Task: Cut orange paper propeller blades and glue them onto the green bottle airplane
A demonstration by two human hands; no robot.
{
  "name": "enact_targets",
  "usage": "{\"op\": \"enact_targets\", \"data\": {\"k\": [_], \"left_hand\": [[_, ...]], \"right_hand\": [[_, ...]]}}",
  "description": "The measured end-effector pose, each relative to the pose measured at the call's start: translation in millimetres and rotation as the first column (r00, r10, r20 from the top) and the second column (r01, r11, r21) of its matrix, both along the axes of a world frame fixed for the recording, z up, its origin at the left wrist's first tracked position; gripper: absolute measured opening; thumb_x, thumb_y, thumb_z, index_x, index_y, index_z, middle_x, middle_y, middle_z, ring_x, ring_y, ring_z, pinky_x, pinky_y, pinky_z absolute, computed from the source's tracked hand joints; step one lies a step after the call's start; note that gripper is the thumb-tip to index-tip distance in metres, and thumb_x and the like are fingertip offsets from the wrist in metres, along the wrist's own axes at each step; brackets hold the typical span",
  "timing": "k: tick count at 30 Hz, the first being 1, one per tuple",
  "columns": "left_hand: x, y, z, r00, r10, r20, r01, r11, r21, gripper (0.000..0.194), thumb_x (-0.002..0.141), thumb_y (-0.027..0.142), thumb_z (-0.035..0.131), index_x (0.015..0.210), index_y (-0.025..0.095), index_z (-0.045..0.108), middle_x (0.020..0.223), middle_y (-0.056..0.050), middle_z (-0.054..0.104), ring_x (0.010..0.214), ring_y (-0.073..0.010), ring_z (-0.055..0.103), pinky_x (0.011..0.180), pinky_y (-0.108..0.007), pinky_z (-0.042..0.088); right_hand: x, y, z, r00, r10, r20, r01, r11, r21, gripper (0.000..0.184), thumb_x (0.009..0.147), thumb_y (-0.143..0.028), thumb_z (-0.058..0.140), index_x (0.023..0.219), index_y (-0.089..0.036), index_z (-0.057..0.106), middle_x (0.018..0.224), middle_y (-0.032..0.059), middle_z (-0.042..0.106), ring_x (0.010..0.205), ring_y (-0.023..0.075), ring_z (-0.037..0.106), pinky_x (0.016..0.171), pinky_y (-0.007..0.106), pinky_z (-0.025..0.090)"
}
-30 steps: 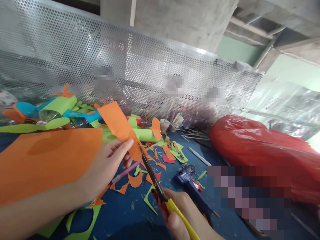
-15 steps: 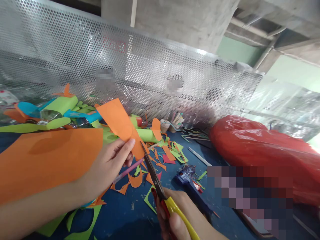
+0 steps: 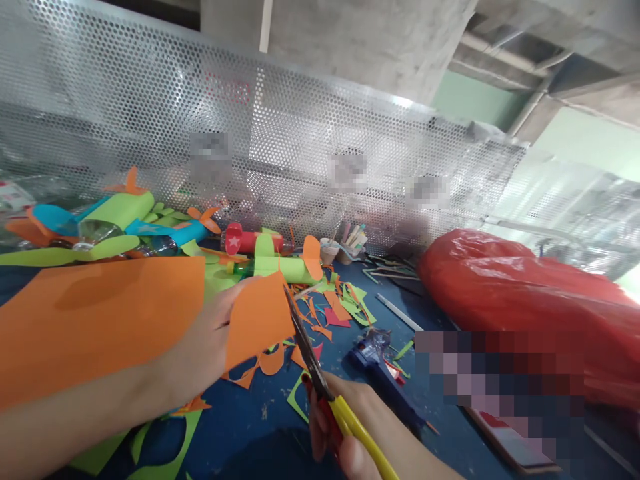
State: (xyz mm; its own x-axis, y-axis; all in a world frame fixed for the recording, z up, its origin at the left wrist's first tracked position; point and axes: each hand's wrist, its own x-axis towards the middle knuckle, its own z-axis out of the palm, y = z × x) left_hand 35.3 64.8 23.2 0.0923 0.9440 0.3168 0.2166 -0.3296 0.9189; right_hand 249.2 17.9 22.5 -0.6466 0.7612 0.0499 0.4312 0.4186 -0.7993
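A small piece of orange paper (image 3: 261, 319) is held by my left hand (image 3: 207, 333), its fingers largely hidden behind the paper. In my right hand (image 3: 350, 427) are scissors (image 3: 307, 350) with yellow and red handles. The dark blades lie close together, their tips at the paper's right edge; I cannot tell whether they touch it. A large orange sheet (image 3: 100, 313) lies by my left forearm. Orange scraps (image 3: 271, 360) are on the blue table (image 3: 265, 413) beneath the held piece.
A blue glue gun (image 3: 383, 377) lies to the right of the scissors. Paper-wrapped bottles, one green (image 3: 287, 269) and one red (image 3: 250, 241), lie farther back. Cups of sticks (image 3: 353, 247) stand before a perforated metal screen (image 3: 300, 133). A red plastic bag (image 3: 525, 300) bulges at the right.
The orange paper has turned in my left hand and hangs lower, uncovering the red bottle behind. My right hand and the scissors have hardly moved.
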Motion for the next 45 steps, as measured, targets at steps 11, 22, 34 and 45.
{"op": "enact_targets", "data": {"k": [11,22,34,45], "left_hand": [[4,-2,6.1,0.990,-0.136,0.029,0.138,0.982,-0.128,0.039,0.087,0.048,0.047,0.060,0.021,0.055,0.058,0.002,0.056,0.055,-0.0140,0.052,0.052,-0.024,0.042],[7,-4,11.3,0.970,-0.199,0.140,0.224,0.955,-0.195,0.044,0.091,0.049,0.040,0.060,0.020,0.054,0.058,0.003,0.054,0.058,-0.0134,0.053,0.056,-0.022,0.044],[6,-8,10.0,0.975,-0.197,-0.102,0.191,0.980,-0.062,0.046,0.092,0.050,0.036,0.060,0.022,0.052,0.057,0.001,0.055,0.055,-0.0143,0.052,0.051,-0.024,0.043],[6,-9,5.3,0.966,-0.200,-0.163,0.204,0.979,0.011,0.046,0.095,0.046,0.034,0.059,0.022,0.052,0.058,0.002,0.055,0.055,-0.0138,0.053,0.054,-0.023,0.043]], "right_hand": [[-1,-2,2.2,1.000,0.003,-0.021,-0.002,0.997,0.072,0.057,0.087,-0.073,0.021,0.077,-0.020,0.040,0.059,-0.0020,0.047,0.049,0.0103,0.037,0.046,0.025,0.028],[-2,-2,-0.4,0.996,-0.018,-0.089,0.023,0.998,0.051,0.065,0.083,-0.078,0.017,0.084,-0.019,0.045,0.072,0.0056,0.057,0.062,0.0171,0.053,0.054,0.027,0.041],[1,-1,2.4,0.997,0.018,-0.079,-0.017,1.000,0.017,0.070,0.081,-0.081,0.020,0.091,-0.017,0.046,0.073,0.0037,0.054,0.061,0.0152,0.050,0.058,0.026,0.046],[-1,-3,6.5,0.997,-0.015,-0.071,0.021,0.997,0.076,0.065,0.086,-0.074,0.021,0.093,-0.017,0.049,0.067,0.0015,0.052,0.054,0.0129,0.044,0.046,0.022,0.039]]}}
